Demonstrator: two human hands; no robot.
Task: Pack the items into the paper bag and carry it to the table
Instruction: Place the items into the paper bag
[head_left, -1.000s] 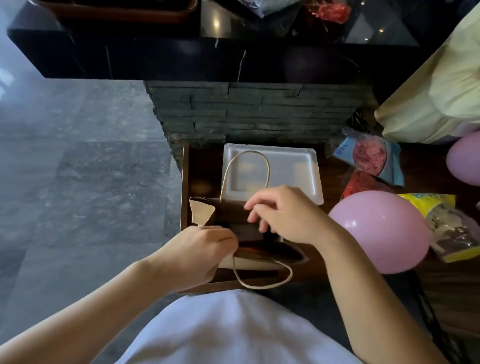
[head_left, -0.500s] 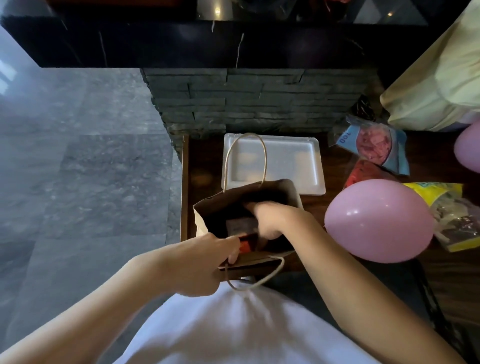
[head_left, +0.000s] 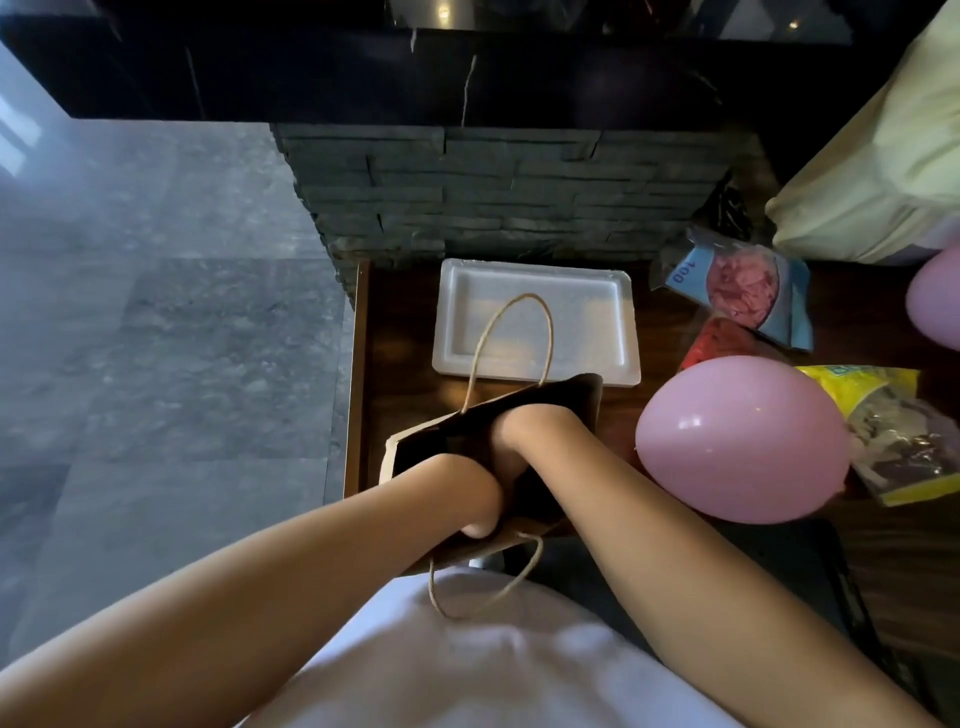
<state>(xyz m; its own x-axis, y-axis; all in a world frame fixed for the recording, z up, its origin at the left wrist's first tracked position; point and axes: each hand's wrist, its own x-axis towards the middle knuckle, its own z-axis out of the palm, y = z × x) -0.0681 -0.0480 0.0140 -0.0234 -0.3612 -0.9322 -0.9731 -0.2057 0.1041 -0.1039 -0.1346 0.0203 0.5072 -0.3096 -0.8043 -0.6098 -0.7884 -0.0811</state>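
A brown paper bag with twine handles stands open on the dark wooden surface just in front of me. Both hands reach down into its mouth. My left hand is sunk in to the wrist, with only the thumb showing at the near rim. My right hand is deeper inside, its fingers hidden. What the bag holds cannot be seen. An empty white foam tray lies just behind the bag.
A pink balloon rests right of the bag, another at the right edge. Packets lie beyond it: blue, red, yellow. A stone-faced wall rises behind. Grey tile floor is on the left.
Both hands have gone deeper into the bag. The left hand left the near rim and dipped inside. The red and dark item seen in the bag is now hidden.
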